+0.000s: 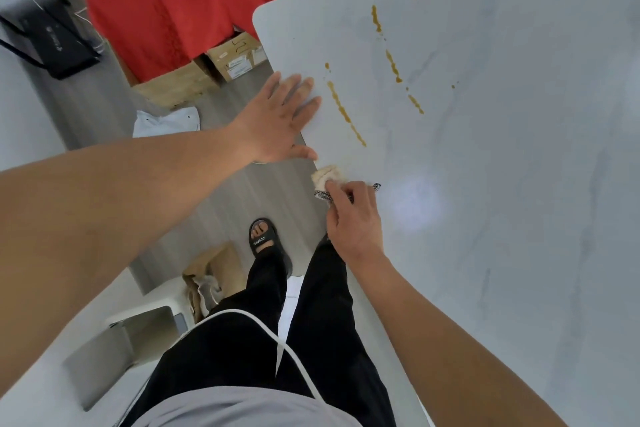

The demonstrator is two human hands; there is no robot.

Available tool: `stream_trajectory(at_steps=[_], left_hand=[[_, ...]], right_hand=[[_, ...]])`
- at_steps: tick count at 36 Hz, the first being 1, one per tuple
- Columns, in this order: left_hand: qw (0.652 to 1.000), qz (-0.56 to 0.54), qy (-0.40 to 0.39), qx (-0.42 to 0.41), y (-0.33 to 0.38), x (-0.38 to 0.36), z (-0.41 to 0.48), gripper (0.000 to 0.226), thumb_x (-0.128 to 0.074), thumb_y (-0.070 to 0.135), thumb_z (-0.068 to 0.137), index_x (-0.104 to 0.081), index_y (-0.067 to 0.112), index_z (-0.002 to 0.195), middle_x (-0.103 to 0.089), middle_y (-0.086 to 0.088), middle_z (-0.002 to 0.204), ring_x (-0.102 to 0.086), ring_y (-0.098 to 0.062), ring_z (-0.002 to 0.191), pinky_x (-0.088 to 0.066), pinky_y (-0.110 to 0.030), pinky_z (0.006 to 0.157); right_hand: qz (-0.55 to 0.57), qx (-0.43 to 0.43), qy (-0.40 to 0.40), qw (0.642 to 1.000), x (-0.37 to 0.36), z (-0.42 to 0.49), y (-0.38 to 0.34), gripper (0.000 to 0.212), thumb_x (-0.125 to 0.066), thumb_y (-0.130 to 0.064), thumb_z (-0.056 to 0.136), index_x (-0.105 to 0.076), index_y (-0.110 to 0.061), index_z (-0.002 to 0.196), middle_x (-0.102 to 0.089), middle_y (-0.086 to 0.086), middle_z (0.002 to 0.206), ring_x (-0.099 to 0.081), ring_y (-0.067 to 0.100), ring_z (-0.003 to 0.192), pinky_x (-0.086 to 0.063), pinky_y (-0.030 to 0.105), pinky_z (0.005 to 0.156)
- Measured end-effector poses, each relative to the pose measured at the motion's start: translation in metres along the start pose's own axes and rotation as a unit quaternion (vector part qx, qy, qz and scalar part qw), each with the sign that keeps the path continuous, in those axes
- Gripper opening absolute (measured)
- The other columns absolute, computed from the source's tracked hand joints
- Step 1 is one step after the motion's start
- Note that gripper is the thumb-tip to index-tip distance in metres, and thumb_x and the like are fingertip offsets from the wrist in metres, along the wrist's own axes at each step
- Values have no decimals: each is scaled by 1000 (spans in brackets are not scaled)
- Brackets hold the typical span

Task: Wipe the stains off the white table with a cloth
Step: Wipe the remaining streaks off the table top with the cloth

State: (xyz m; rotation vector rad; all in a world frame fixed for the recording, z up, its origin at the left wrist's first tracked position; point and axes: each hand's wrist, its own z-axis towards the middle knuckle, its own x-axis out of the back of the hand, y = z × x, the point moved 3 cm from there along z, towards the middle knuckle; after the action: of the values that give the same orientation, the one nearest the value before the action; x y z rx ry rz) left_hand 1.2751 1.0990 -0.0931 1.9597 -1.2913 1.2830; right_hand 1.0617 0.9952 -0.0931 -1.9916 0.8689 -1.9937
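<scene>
Cloth (327, 175): small, crumpled, beige with a black-and-white patterned edge, lying on the white surface (502, 184) close to its left edge and bunched under the fingertips of the right hand (353, 218). Right hand: fingers curled down onto the cloth, pinching it against the surface, with the wrist and forearm running back along the near edge. Left hand (277, 114): palm down, fingers straight and slightly spread, laid across the left edge of the surface with fingertips over the white top; it holds nothing. Stains (344, 113): 5 brown-yellow streaks plus a few small dots, all beyond the cloth. The nearest and longest streak runs diagonally, its lower end near the cloth but apart from it. The left hand's fingertips lie just beside its upper part. The other 4 streaks sit further in, toward the far side. A bright glare spot shows to the right of the right hand. Beyond the surface: red fabric (156, 10) draped over cardboard boxes (235, 59) on the grey floor (214, 198). Below: black trousers (270, 340), 1 black sandal (263, 236), a white stool (138, 322).
</scene>
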Motion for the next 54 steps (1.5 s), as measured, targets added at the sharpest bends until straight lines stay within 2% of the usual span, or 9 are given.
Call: stream_trajectory(at_steps=[6, 11, 17, 23, 27, 34, 40, 45, 54], left_hand=[[1000, -3, -16, -1, -2, 1, 1, 107, 3, 87, 84, 12, 14, 162, 17, -17, 169, 15, -39, 155, 8, -55, 124], [1000, -2, -20, -1, 0, 3, -1, 104, -2, 85, 87, 13, 14, 162, 19, -18, 168, 16, -39, 155, 7, -55, 124], [999, -9, -45, -1, 0, 8, 0, 103, -6, 84, 89, 15, 13, 161, 21, -18, 168, 17, -39, 155, 4, -56, 126], [998, -40, -31, -25, -6, 15, -2, 94, -15, 77, 95, 1, 14, 163, 8, -19, 169, 6, -41, 156, -1, -55, 126], [997, -70, 16, -36, -23, 26, 7, 89, -35, 75, 93, -24, 13, 156, -15, -18, 165, -10, -43, 152, -12, -53, 124], [995, -97, -1, -13, -64, 45, 39, 110, -53, 82, 81, -12, 18, 161, -2, -11, 170, 3, -33, 156, -6, -52, 127], [997, -66, 5, -50, -78, 45, 51, 124, -68, 82, 69, -19, 16, 161, -12, -10, 169, -9, -34, 155, -13, -51, 125], [998, -21, -12, -60, -78, 45, 52, 123, -53, 89, 70, -24, 7, 157, -18, -17, 167, -21, -44, 151, -25, -57, 121], [997, -6, -41, -62, -77, 46, 54, 123, -46, 90, 74, -14, 9, 160, -8, -17, 169, -11, -44, 153, -16, -56, 123]], right_hand=[[44, -55, -3, 998, -6, -5, -11, 41, -63, -1, 86, -65, -11, 125, -55, 11, 106, -53, 32, 99, -57, 43, 72], [9, -35, 6, 999, -8, -7, -13, 36, -69, -23, 87, -65, -11, 121, -54, 13, 105, -52, 34, 93, -55, 39, 73], [-45, -54, -20, 997, -13, 0, -21, 39, -66, 10, 71, -64, -5, 107, -52, 14, 102, -51, 35, 89, -55, 45, 55], [138, -97, -182, 969, -2, 8, -44, 30, -59, -13, 86, -70, -14, 114, -58, 8, 102, -58, 25, 93, -52, 37, 82], [275, -258, -74, 923, 34, 24, -21, 29, -61, -21, 82, -70, -26, 109, -64, -5, 98, -63, 13, 81, -52, 29, 67], [263, -339, 75, 900, 122, 92, 86, 27, -63, -12, 88, -67, -7, 114, -61, 5, 92, -54, 2, 52, -41, 16, 44], [171, -350, 129, 912, 172, 157, 171, 33, -53, -20, 81, -68, -20, 111, -62, 9, 104, -59, 8, 58, -51, 23, 47], [64, -298, 102, 947, 176, 192, 198, 37, -51, -17, 94, -63, -22, 129, -49, 6, 124, -56, 21, 94, -47, 30, 82], [-14, -283, 109, 953, 138, 192, 191, 38, -46, -9, 93, -64, -18, 125, -47, 11, 120, -46, 30, 109, -36, 30, 76]])
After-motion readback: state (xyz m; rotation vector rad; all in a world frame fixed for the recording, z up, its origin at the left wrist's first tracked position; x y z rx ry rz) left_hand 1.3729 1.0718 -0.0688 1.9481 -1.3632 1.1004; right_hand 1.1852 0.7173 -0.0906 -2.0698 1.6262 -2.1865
